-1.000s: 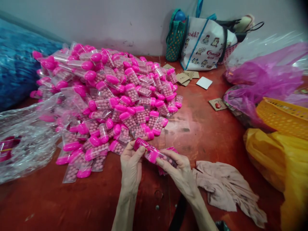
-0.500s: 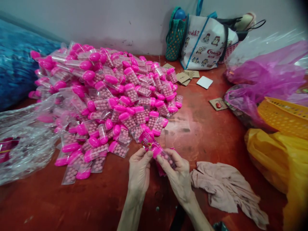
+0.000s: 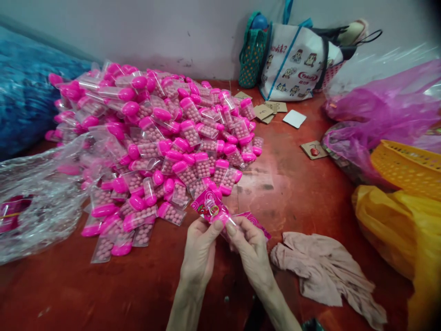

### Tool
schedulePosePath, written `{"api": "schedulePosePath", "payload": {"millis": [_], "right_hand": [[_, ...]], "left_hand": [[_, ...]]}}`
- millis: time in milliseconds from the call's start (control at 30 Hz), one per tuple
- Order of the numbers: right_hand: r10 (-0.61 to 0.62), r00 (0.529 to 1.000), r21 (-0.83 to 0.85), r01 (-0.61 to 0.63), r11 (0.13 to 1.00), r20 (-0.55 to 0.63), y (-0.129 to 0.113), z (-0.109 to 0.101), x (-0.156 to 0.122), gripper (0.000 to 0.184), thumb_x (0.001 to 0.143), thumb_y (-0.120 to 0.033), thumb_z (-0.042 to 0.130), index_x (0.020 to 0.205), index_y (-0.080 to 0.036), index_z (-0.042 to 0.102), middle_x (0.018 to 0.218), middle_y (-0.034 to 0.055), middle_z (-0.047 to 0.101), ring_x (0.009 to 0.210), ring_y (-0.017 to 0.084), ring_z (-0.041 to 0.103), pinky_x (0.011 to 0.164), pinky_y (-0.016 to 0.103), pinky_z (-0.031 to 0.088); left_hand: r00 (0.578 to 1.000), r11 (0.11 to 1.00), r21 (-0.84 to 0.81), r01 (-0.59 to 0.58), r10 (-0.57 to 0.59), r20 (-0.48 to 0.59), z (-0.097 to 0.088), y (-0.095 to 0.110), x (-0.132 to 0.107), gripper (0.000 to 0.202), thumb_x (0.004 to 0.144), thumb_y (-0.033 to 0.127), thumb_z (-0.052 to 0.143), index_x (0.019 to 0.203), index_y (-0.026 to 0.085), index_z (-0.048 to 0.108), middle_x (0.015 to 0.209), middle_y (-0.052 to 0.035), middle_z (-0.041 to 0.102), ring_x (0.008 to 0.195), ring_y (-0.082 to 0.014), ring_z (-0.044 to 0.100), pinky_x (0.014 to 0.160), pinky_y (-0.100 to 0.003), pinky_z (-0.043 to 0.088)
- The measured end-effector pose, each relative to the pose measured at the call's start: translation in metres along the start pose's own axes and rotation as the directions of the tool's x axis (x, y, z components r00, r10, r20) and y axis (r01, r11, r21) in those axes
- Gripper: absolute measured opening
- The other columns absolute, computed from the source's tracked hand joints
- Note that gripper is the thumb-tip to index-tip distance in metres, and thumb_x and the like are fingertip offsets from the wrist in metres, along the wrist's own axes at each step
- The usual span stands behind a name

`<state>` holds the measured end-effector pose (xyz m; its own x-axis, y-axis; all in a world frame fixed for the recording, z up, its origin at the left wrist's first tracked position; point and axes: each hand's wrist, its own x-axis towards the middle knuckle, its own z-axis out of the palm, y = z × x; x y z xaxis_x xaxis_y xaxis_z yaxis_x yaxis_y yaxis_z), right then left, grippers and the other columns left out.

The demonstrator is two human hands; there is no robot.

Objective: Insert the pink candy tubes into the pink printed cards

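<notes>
My left hand [image 3: 200,253] and my right hand [image 3: 253,253] meet in front of the pile, fingers closed and thumbs side by side. Between them they grip a small pink-capped candy container [image 3: 224,215], its clear body mostly covered by my fingers. A glossy pink printed wrapper [image 3: 206,205] sticks out above my left fingers. More pink printed wrapper [image 3: 257,223] shows behind my right fingers; whether both parts belong to one piece I cannot tell. Just beyond lies a big pile of clear containers with pink caps and pink candy balls [image 3: 191,131].
On the red table [image 3: 292,197] are a crumpled cloth [image 3: 324,262] at right, a yellow bag [image 3: 382,225], a yellow basket [image 3: 406,165] and purple bags [image 3: 382,96]. Cardboard pieces [image 3: 263,111] and a white tote [image 3: 292,64] stand at the back. Clear plastic [image 3: 51,211] and a blue bag [image 3: 27,87] lie left.
The printed wrapper now spreads wider above my left fingers and behind my right hand. My right fingers have closed further over the container's body. The view has shifted slightly.
</notes>
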<state>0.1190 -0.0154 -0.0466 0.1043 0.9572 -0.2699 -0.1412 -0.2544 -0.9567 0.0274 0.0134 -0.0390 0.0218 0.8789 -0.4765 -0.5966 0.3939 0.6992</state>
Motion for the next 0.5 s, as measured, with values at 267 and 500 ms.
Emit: {"api": "schedulePosePath", "payload": {"millis": [267,500], "right_hand": [[-0.136,0.985,-0.242,0.108,0.964,-0.102,0.008,0.006,-0.005,0.015,0.084,-0.033,0.051,0.088,-0.019,0.056,0.071,-0.0014,0.052,0.063,0.012,0.047,0.057,0.022,0.037],[-0.088,0.996,-0.205,0.079,0.976,-0.034,0.002,0.003,-0.006,0.017,0.086,-0.034,0.048,0.09,-0.019,0.055,0.076,-0.0006,0.055,0.069,0.013,0.051,0.061,0.022,0.04]], "left_hand": [[1.0,1.0,0.016,0.023,-0.023,-0.007,0.005,-0.007,-0.004,0.014,0.074,0.023,0.064,0.082,0.013,0.07,0.078,-0.0064,0.07,0.078,-0.019,0.064,0.074,-0.029,0.048],[0.996,0.996,-0.051,0.079,-0.077,0.034,0.007,-0.004,-0.006,0.014,0.073,0.025,0.065,0.078,0.012,0.067,0.075,-0.0077,0.069,0.071,-0.0184,0.064,0.066,-0.028,0.05]]}}
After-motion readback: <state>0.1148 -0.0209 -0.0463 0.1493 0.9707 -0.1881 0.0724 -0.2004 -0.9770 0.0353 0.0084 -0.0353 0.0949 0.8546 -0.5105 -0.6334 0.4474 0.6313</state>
